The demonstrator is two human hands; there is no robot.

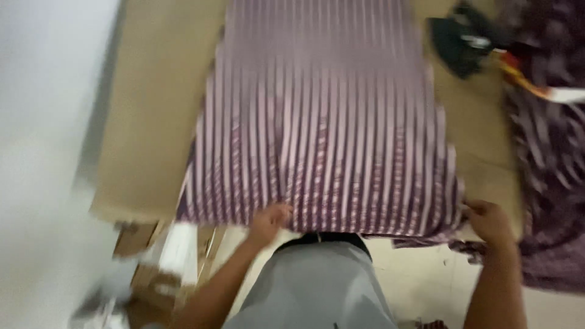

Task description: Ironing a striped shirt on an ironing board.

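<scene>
A purple cloth with white stripes [323, 116] lies spread flat on a brown padded table [158, 109]. My left hand [269, 220] pinches the cloth's near edge about the middle. At the cloth's near right corner, my right hand [490, 220] grips the hem. The whole view is blurred by motion.
A black iron [460, 38] with a red and white cord sits at the table's far right. More purple patterned fabric [551, 158] hangs down the right side. A white wall is on the left. Boxes and papers [164, 256] lie under the table's near left edge.
</scene>
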